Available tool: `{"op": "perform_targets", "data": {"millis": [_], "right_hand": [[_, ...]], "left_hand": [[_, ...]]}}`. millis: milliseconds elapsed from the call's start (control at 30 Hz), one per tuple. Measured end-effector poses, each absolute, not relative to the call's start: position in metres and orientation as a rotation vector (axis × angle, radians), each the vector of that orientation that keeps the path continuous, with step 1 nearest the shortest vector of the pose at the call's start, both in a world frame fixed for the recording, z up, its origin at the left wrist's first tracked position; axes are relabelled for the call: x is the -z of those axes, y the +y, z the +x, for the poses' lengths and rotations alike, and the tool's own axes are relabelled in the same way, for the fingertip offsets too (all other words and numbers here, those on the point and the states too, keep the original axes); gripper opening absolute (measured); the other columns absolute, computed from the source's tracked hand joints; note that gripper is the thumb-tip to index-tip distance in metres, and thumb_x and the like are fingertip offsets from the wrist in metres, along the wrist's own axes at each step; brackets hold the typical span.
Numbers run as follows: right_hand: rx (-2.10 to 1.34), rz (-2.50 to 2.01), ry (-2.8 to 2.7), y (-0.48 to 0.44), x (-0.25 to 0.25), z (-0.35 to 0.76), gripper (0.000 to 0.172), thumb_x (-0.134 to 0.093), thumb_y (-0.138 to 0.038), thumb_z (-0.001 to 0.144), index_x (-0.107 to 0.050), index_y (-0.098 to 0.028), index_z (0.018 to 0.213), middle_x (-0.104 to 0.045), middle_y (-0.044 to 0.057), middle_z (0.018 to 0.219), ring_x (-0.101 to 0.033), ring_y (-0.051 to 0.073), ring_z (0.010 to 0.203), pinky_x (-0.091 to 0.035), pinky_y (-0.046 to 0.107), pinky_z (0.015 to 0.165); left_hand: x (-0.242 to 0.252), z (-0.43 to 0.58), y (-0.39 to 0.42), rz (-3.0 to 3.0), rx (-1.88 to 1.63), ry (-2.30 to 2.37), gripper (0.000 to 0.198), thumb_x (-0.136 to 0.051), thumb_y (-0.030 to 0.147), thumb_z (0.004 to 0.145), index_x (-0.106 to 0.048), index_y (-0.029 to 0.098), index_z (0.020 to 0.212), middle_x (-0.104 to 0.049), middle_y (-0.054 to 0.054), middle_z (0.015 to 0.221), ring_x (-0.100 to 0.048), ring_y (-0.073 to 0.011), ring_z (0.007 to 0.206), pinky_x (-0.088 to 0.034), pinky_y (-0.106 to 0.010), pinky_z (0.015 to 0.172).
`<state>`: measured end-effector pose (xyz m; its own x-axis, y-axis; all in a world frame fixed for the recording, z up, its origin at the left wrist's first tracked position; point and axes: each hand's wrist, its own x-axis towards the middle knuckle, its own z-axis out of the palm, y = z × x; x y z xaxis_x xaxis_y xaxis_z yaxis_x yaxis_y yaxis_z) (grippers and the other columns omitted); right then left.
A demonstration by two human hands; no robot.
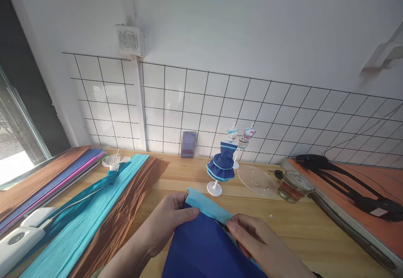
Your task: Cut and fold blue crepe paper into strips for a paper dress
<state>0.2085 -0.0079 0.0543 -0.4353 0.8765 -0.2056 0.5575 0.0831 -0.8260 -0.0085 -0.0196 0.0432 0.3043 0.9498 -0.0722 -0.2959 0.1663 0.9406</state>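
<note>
My left hand (176, 216) is closed on the upper left corner of a dark blue paper sheet (201, 244), thumb on top. Along the sheet's upper edge lies a light blue paper strip (208, 204), and those fingers pinch it too. My right hand (248, 232) is closed around what looks like a pair of scissors (222, 224). Only their narrow dark blades show, at the border between strip and sheet; the handles are hidden by my fingers. Just beyond my hands stands a small dress form in a dark blue dress (221, 162) with light blue trim.
Crumpled turquoise paper (85, 215) and brown paper (122, 211) lie at left, beside a white power strip (20, 238). Behind the dress are two small patterned dress forms (247, 133). A clear round disc (256, 180), a glass jar (294, 187) and a black strap (349, 185) are at right.
</note>
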Motion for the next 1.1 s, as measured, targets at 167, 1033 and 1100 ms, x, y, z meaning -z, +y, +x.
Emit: {"op": "perform_targets", "data": {"millis": [167,1033,1100], "right_hand": [[-1.305,-1.42,-2.041,-0.011,-0.058,0.205,0.044,-0.035,-0.057,0.087,-0.038,-0.021,0.063,-0.036,-0.006,0.057,-0.035,0.01,0.055,-0.029,0.023,0.053],[-1.304,-1.334,-1.953,-0.011,-0.06,0.188,0.034,-0.039,-0.052,0.088,-0.039,-0.022,0.072,-0.03,-0.007,0.061,-0.029,0.011,0.057,-0.027,0.022,0.052],[-1.317,-1.318,-1.951,-0.01,-0.058,0.188,0.034,-0.04,-0.051,0.088,-0.038,-0.022,0.071,-0.029,-0.007,0.062,-0.028,0.011,0.058,-0.027,0.022,0.052]], "left_hand": [[-0.041,-0.006,-0.02,0.996,-1.06,0.771,0.016,-0.069,0.025,0.07,-0.065,0.013,0.078,-0.062,-0.003,0.07,-0.058,-0.0159,0.068,-0.044,-0.032,0.073],[-0.046,-0.003,-0.023,0.94,-1.04,0.745,0.013,-0.067,0.022,0.07,-0.064,0.011,0.076,-0.061,-0.003,0.069,-0.057,-0.0144,0.067,-0.042,-0.028,0.07],[-0.046,-0.002,-0.024,0.94,-1.041,0.749,0.013,-0.067,0.023,0.07,-0.064,0.011,0.077,-0.061,-0.003,0.069,-0.057,-0.014,0.065,-0.042,-0.028,0.07]]}}
